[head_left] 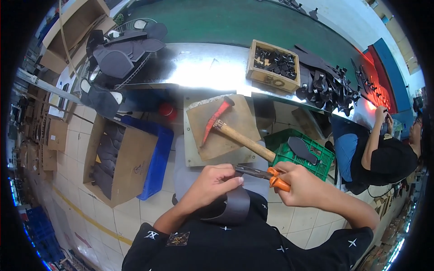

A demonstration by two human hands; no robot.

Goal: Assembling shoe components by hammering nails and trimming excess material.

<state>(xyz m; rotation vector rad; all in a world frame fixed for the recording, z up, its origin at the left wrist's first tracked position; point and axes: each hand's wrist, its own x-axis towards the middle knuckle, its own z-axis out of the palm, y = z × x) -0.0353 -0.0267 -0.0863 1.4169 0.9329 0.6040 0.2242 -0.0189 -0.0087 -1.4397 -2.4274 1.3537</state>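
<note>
My right hand [296, 184] is wrapped round the orange handles of a pair of pliers [257, 172]. The dark jaws reach left to the fingertips of my left hand [214, 186]. That hand pinches a dark grey, curved sole-like piece [236, 208], which hangs over my lap. Whatever sits between jaws and fingertips is too small to make out. Just beyond my hands, a hammer [244, 140] with a red head and wooden handle lies on a brown sheet [199, 117] on top of a pale stand [192, 158].
Across the bench [194, 63] stand a wooden box [275, 83] of small black parts, a pile of black straps [318, 86] and a wire basket [135, 74] of dark soles. A cardboard box [135, 167] is at left, a green crate [323, 167] at right. A co-worker [384, 156] sits far right.
</note>
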